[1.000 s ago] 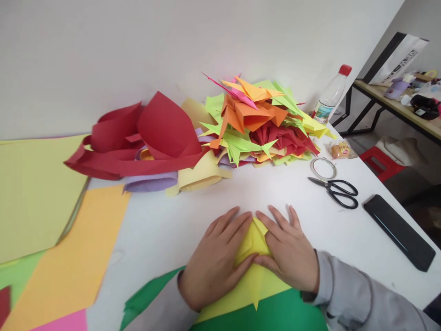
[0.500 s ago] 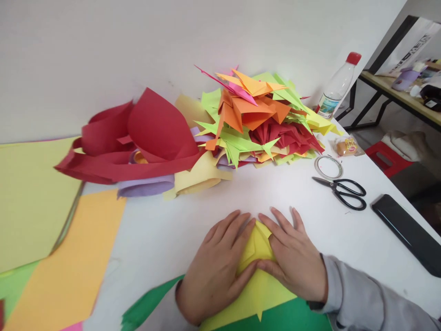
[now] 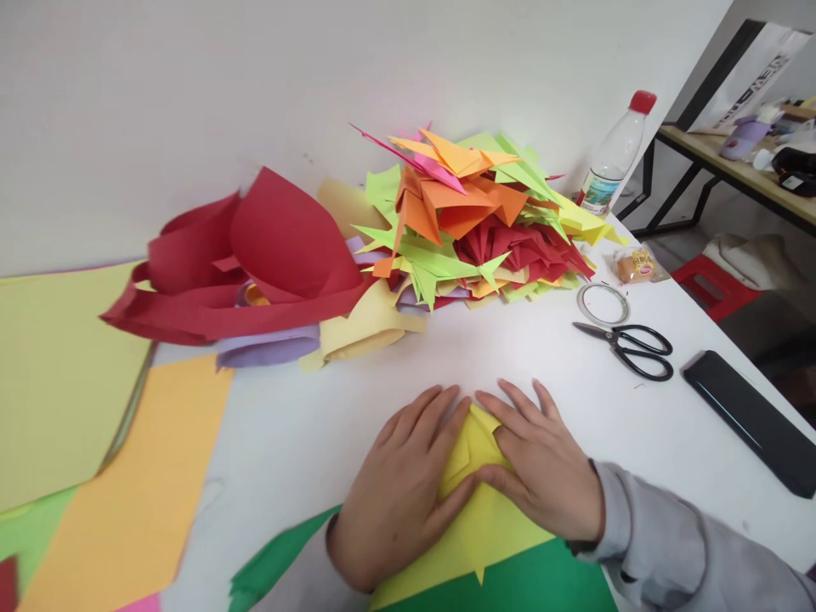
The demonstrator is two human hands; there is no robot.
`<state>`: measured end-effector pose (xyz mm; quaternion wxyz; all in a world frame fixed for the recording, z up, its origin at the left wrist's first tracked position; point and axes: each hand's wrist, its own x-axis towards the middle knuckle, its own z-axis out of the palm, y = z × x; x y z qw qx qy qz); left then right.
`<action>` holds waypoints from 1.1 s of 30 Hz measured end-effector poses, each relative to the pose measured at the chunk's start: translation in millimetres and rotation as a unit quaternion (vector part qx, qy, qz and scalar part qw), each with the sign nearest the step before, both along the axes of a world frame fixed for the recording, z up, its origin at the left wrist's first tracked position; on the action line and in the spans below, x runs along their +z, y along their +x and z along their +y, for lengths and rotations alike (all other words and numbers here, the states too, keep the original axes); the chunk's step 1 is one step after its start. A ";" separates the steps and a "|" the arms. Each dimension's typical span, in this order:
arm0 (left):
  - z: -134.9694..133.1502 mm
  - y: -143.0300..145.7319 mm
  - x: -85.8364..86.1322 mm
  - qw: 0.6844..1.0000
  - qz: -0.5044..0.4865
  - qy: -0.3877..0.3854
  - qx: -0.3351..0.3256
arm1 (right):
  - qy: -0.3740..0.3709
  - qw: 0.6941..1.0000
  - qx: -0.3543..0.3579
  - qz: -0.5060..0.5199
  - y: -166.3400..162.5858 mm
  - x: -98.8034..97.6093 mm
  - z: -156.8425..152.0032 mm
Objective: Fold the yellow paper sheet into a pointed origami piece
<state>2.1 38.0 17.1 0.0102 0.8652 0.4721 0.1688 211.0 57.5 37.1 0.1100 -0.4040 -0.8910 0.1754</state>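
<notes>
A folded piece of yellow paper (image 3: 460,457) lies on the table between my hands, its pointed end up between my fingertips. My left hand (image 3: 403,489) rests flat along its left side with the fingers stretched out. On the right side my right hand (image 3: 541,463) presses down, its fingers spread and its thumb almost meeting the left thumb at the lower edge. Part of the folds is hidden under both hands. Beneath it are a flat yellow sheet (image 3: 503,531) and a green sheet (image 3: 535,578).
Behind my hands is a heap of folded paper shapes (image 3: 459,212), beside curled red paper (image 3: 286,246). Scissors (image 3: 628,348), a tape roll (image 3: 603,303), a wrapped snack (image 3: 637,265), a bottle (image 3: 612,161) and a black case (image 3: 752,425) are at right. Orange paper (image 3: 133,476) lies left.
The view has shifted slightly, so the things at right appear a little further left. Both hands keep nearly the same pose on the yellow paper.
</notes>
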 end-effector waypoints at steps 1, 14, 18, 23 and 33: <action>0.2 0.1 0.2 1.000 -0.002 -0.002 0.001 | -0.009 1.000 -0.004 0.004 0.2 -0.1 0.5; -1.1 5.9 4.1 0.995 0.005 0.007 -0.101 | -0.003 0.994 -0.074 0.081 0.0 -8.1 -0.9; 0.4 4.0 3.9 0.995 0.003 0.001 -0.101 | 0.055 0.992 -0.070 0.084 5.7 -7.4 -0.1; -3.2 8.8 5.7 0.995 0.017 0.008 -0.093 | 0.096 0.993 -0.033 0.062 9.8 -8.5 -1.4; -10.8 20.3 -3.2 0.997 0.038 0.010 -0.073 | 0.092 0.995 -0.014 0.021 16.0 0.1 5.0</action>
